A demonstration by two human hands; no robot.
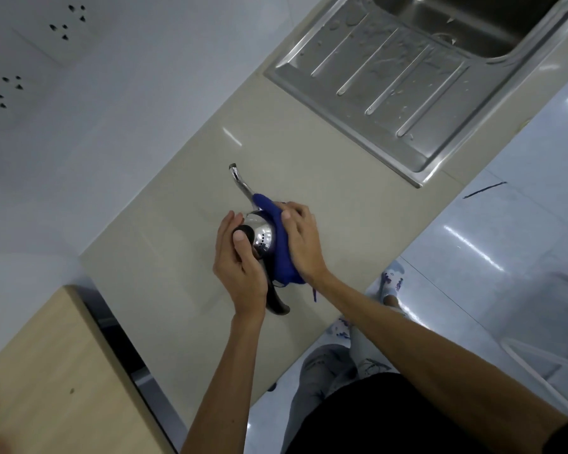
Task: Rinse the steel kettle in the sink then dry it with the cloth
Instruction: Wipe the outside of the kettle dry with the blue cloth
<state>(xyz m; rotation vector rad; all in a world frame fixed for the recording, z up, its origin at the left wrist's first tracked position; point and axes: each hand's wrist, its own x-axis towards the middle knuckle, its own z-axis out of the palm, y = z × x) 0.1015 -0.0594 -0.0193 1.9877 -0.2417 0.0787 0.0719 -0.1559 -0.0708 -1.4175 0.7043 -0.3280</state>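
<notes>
Steel kettle [262, 236] in left hand [238, 271], blue cloth [283, 258] under right hand [303, 239].

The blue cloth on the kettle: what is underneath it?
The blue cloth wraps one side of the steel kettle, gripped by the right hand. The spout and shiny top show beside it. The steel beneath the cloth is hidden, so its wetness cannot be told.

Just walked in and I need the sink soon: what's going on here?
A person is drying the steel kettle on the counter, beside the sink. The left hand steadies it at the lid while the right hand presses the blue cloth against its side. Water drops lie on the drainboard.
</notes>
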